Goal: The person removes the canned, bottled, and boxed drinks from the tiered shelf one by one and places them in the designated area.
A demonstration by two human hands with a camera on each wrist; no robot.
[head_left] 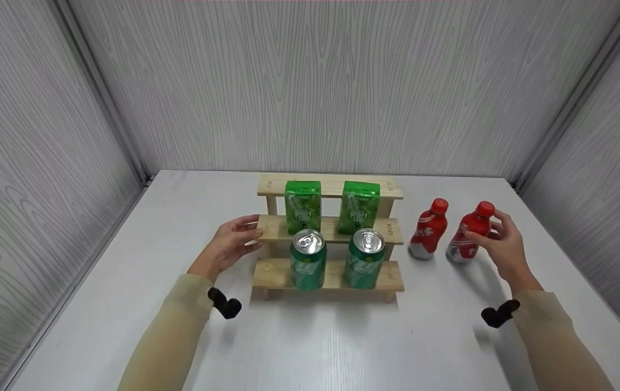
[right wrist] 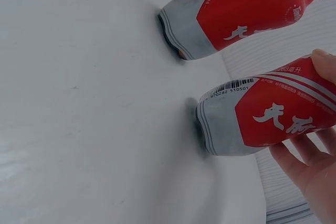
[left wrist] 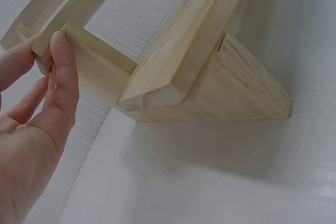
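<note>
A three-tier wooden rack stands on the table. My left hand pinches the left end of its middle board between thumb and fingers. Two green drink cartons stand on that middle tier, and two green cans stand on the lowest one. At the rack's right, my right hand holds a red and silver bottle round its side, thumb and fingers on opposite sides. The bottle is upright, slightly tilted. Whether its base touches the table is hard to tell. A matching bottle stands between it and the rack.
The white table is closed in by a grey wood-grain back panel and side panels at left and right. The rack's top board bears nothing and lies near the back panel.
</note>
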